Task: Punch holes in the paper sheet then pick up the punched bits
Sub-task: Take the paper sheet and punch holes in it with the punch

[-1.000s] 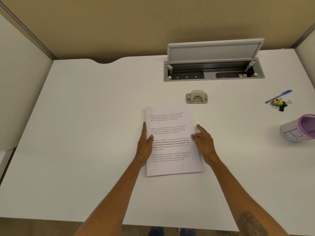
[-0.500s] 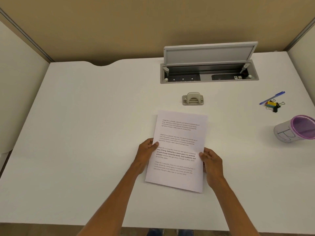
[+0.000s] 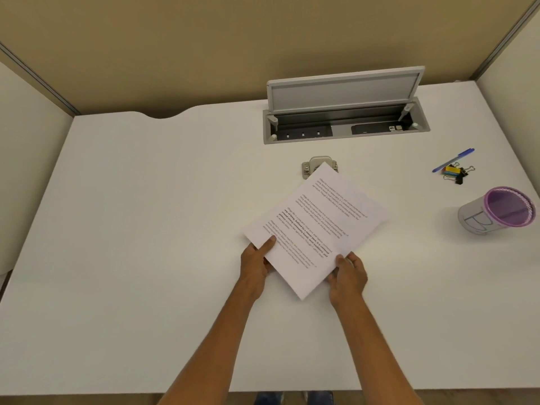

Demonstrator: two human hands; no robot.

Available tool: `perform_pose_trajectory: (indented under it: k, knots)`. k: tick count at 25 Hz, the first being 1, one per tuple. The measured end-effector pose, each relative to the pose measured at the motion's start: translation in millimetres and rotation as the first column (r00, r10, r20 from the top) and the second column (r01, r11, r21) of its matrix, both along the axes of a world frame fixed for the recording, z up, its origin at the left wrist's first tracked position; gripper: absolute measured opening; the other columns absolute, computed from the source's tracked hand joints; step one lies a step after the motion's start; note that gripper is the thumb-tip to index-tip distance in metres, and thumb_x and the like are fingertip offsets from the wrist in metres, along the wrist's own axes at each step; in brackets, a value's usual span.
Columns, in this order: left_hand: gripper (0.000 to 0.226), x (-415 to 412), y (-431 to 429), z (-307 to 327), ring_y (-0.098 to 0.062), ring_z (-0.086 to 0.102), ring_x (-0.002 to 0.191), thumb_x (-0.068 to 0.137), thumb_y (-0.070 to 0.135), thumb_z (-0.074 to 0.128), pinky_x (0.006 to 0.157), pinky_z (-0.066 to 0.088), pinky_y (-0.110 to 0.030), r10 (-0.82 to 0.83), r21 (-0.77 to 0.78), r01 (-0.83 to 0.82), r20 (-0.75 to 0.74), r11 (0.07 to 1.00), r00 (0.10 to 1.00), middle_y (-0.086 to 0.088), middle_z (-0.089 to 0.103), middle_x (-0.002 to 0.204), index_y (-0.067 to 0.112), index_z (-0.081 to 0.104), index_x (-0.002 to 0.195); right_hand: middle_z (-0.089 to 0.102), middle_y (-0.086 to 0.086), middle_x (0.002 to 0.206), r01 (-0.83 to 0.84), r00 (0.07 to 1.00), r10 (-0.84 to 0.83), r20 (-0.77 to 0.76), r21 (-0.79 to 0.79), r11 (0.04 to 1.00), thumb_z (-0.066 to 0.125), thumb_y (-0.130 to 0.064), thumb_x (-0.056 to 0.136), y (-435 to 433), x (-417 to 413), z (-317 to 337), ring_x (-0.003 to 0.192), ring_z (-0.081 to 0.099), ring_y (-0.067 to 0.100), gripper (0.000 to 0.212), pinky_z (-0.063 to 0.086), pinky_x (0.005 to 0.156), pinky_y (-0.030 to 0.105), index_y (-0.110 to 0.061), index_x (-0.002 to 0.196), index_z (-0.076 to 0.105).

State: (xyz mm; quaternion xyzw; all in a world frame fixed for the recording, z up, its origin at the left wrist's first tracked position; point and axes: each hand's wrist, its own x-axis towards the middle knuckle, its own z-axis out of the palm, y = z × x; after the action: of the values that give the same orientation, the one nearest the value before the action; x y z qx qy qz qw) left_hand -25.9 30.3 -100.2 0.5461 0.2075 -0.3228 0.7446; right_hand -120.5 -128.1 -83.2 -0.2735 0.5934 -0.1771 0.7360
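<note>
White desk (image 3: pixel 146 229) fills the view. At the sheet's eight o'clock, the left hand (image 3: pixel 257 260) pinches the paper sheet (image 3: pixel 318 226) at its edge, with the thumb lying on top and the other fingers hidden beneath. The sheet is white, printed with four short blocks of small black text, the third partly in bold. It sits near the middle of the desk, skewed so that its far corner points toward twelve o'clock and covers part of the metal hole punch (image 3: pixel 314 163). Whether the paper touches the desk cannot be told. At the sheet's five o'clock, the right hand (image 3: pixel 349 276) grips the near edge, thumb on top. At one o'clock stands an open grey cable tray (image 3: pixel 344 112). Toward two o'clock lie a blue pen (image 3: pixel 453 160) and coloured binder clips (image 3: pixel 455 172) just beside it. At three o'clock is a purple-rimmed cup (image 3: pixel 496 214).
</note>
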Motion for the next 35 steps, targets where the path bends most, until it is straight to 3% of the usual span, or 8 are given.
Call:
perform_pose_trajectory:
  k: [7,11,15,19,22,25,30,35]
  knots:
    - [0.016,-12.5,-5.4,-12.1,-0.013,0.075,0.087,0.093,0.024,0.069,0.068,0.059,-0.029,0.017,0.216,-0.024,0.032,0.976,0.999,0.01,0.077,0.096,0.027,0.067,0.109,0.068,0.012,0.111,-0.026,0.998,0.019,0.061,0.126,0.992,0.053,0.001,0.096,13.6,-6.1,-2.5,0.093,0.067,0.026,0.028,0.057,0.084,0.043,-0.009,0.122,0.058]
    - [0.018,10.5,24.7,-10.6,-0.015,0.076,0.083,0.092,0.025,0.07,0.065,0.061,-0.031,-0.115,0.269,0.113,-0.007,0.957,0.993,0.007,0.079,0.092,0.022,0.068,0.109,0.069,0.014,0.11,-0.223,0.968,0.214,0.128,0.067,0.972,0.055,-0.006,0.096,-67.0,-16.1,1.6,0.093,0.067,0.025,0.023,0.06,0.072,0.039,-0.009,0.119,0.06]
    - [0.025,25.0,35.3,-8.8,-0.025,0.075,0.095,0.091,0.025,0.07,0.086,0.059,-0.045,-0.224,0.263,0.224,-0.028,0.939,0.974,-0.005,0.077,0.107,0.017,0.067,0.115,0.071,0.012,0.112,-0.669,0.744,0.657,-0.122,-0.131,0.732,0.064,-0.017,0.095,-120.6,-4.8,7.1,0.086,0.067,0.021,0.03,0.054,0.07,0.033,-0.012,0.124,0.061]
    - [0.03,30.9,19.9,-2.7,-0.025,0.074,0.099,0.093,0.023,0.068,0.086,0.059,-0.043,-0.294,0.246,0.286,-0.004,0.926,0.956,-0.005,0.076,0.111,0.015,0.065,0.121,0.071,0.005,0.115,-0.823,0.558,0.797,-0.23,-0.276,0.497,0.063,-0.015,0.095,-128.8,19.4,14.3,0.094,0.071,0.02,0.047,0.056,0.07,0.032,-0.03,0.137,0.05]
    - [0.031,34.5,10.4,2.3,-0.024,0.073,0.099,0.095,0.025,0.067,0.084,0.06,-0.04,-0.308,0.281,0.29,0.022,0.915,0.951,-0.006,0.075,0.113,0.014,0.064,0.124,0.07,0.008,0.12,-0.791,0.599,0.742,-0.3,-0.362,0.493,0.061,-0.007,0.094,-125.7,22.7,9.5,0.102,0.069,0.027,0.054,0.056,0.091,0.044,-0.026,0.143,0.049]
    - [0.029,32.8,-1.7,4.4,-0.02,0.072,0.097,0.098,0.033,0.06,0.083,0.059,-0.036,-0.279,0.395,0.196,0.165,0.898,0.946,0.001,0.074,0.111,0.017,0.064,0.122,0.07,0.004,0.118,-0.738,0.667,0.683,-0.298,-0.394,0.548,0.061,-0.008,0.094,-127.5,16.6,6.7,0.097,0.07,0.021,0.051,0.055,0.075,0.031,-0.028,0.14,0.051]
    - [0.028,31.8,-28.3,-0.3,-0.02,0.062,0.085,0.104,0.032,0.043,0.074,0.046,-0.032,-0.233,0.723,-0.079,0.321,0.686,0.918,0.0,0.069,0.095,0.013,0.063,0.101,0.064,-0.003,0.129,-0.672,0.741,0.562,-0.368,-0.421,0.61,0.056,-0.02,0.097,-129.2,25.3,1.8,0.109,0.064,0.02,0.04,0.051,0.093,0.037,-0.027,0.137,0.057]
    - [0.036,39.1,-39.0,-4.1,-0.013,0.064,0.101,0.101,0.021,0.055,0.092,0.053,-0.031,-0.132,0.619,-0.177,0.42,0.765,0.898,0.009,0.065,0.116,0.019,0.059,0.137,0.065,-0.01,0.119,-0.576,0.817,0.467,-0.336,-0.463,0.674,0.059,-0.016,0.096,-138.2,34.3,-4.5,0.098,0.063,0.006,0.038,0.048,0.088,0.023,-0.027,0.132,0.062]
